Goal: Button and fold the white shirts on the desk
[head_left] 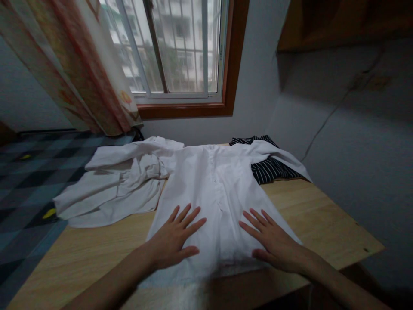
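A white button-front shirt [209, 185] lies spread out on the wooden table, its hem toward me and its collar end by the wall. On the left side of its lower part rests my left hand [176, 239], palm down with fingers spread. My right hand [267, 239] lies flat on the right side, its fingers also apart. Neither hand holds anything. Wrinkles run down the cloth near the button line. One sleeve stretches to the right over a black garment with white stripes [272, 170].
Crumpled white clothing [119, 185] lies on the left of the table [322, 219]. A checked bedspread [29, 181] is further left. Behind are a barred window [180, 51] and a flowered curtain [80, 64]. A wooden shelf [342, 26] hangs at upper right, with a cable [325, 120] on the wall.
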Demonstrator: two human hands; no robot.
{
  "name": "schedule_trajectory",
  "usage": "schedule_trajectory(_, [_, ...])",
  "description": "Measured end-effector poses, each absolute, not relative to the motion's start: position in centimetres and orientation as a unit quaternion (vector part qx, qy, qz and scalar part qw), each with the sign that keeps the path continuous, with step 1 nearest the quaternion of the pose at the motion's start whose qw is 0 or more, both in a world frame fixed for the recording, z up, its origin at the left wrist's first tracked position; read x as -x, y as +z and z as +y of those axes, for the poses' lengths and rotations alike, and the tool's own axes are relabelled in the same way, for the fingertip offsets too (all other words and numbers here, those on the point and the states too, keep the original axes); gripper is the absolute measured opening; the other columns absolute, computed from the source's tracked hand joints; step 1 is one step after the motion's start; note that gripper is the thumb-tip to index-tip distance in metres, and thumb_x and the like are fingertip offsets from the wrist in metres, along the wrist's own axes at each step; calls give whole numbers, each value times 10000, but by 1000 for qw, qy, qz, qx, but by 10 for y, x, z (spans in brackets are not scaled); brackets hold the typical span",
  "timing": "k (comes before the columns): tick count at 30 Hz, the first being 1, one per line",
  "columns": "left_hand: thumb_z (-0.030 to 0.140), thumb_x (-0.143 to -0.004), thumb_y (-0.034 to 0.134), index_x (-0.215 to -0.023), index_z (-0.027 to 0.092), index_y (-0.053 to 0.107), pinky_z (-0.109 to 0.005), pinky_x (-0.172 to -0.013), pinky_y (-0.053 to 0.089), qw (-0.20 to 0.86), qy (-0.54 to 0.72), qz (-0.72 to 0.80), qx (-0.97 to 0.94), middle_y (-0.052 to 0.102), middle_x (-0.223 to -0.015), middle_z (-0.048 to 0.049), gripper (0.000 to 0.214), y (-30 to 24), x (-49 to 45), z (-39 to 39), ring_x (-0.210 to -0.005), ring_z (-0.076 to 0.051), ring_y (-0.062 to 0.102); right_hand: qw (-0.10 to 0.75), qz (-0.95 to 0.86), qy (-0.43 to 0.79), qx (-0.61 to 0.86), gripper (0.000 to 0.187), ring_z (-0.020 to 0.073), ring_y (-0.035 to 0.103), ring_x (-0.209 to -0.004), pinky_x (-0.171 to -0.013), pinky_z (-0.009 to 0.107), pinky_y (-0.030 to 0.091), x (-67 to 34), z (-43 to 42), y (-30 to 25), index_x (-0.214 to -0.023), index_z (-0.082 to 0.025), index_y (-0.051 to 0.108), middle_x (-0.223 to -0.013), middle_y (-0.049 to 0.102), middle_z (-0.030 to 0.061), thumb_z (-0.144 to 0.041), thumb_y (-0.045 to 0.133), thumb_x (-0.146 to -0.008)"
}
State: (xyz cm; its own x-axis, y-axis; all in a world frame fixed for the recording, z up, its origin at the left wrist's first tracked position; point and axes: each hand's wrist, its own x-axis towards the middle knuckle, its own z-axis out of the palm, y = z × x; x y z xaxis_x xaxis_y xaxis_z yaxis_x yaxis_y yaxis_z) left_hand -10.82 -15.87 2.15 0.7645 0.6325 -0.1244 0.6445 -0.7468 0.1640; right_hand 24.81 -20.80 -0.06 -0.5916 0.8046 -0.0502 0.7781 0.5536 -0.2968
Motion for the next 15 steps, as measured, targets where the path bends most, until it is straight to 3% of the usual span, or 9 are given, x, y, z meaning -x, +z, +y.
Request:
schedule_trajectory(4, [684,-861,442,-1499,394,257,-608,-1130,195,168,-52,335,-926,191,-1590,-45,725,46,112,-177,-1446,-384,163,-8,-854,230,466,778,390,81,-1451,-1128,669,129,-244,-235,15,-1500,-359,262,-1593,137,66,-442,653,-834])
schedule_trajectory(7, [607,-901,449,-1480,386,314,-453,-1071,390,238,-43,330,-913,404,-1508,-30,634,76,120,-168,-1344,-300,425,-18,-825,290,485,710,394,170,-1437,-1135,634,193,-242,-248,39,-1463,-364,362,-1576,202,55,-461,657,-825])
schedule_trajectory(9, [550,-925,439,-1443,352,395,-370,-1011,452,226,-2,364,-904,521,-1420,-23,556,95,129,-144,-1232,-244,546,-16,-811,315,493,652,378,261,-1416,-1135,580,262,-243,-247,58,-1431,-362,428,-1557,268,49,-477,648,-828])
schedule_trajectory(12, [457,-912,475,-1353,251,521,-400,-1069,387,48,107,455,-882,523,-1410,-71,488,117,143,-89,-1271,-265,498,-30,-800,353,485,613,346,442,-1324,-1084,514,379,-248,-221,82,-1394,-349,492,-1471,449,58,-490,653,-820])
schedule_trajectory(15, [274,-842,556,-1424,219,435,-523,-1127,251,-151,108,532,-826,338,-1537,-108,597,134,156,-33,-1407,-326,291,6,-798,342,496,576,308,526,-1250,-1062,491,400,-254,-172,93,-1394,-288,503,-1391,545,86,-502,585,-865])
